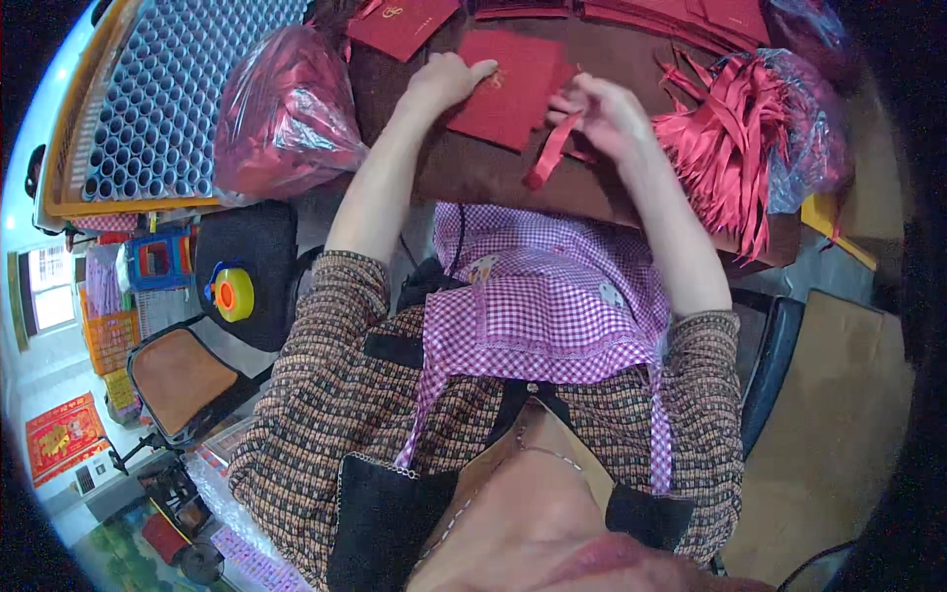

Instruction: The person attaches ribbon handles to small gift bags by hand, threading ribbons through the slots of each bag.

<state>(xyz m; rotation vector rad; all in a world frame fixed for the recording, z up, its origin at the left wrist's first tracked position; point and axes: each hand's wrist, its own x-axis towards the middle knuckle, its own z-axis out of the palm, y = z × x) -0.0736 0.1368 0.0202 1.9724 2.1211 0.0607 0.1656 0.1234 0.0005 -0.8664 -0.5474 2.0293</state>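
A red paper card or envelope point(508, 91) with a small gold print lies on the brown table in front of me. My left hand point(444, 83) grips its left edge, the thumb laid over the top face; the other fingers are partly hidden. At the card's right edge, my right hand point(602, 111) is closed with its fingertips pinching a red satin ribbon point(552, 153). The ribbon's loose end hangs down toward the table's near edge. Whether the ribbon passes through the card cannot be made out.
Loose red ribbons point(725, 138) drape in a bunch at the right, beside clear plastic point(809, 128). More red cards point(404, 25) lie at the back. A plastic bag of red items point(291, 118) and a rack of grey tubes point(163, 99) stand left. A chair point(182, 375) is lower left.
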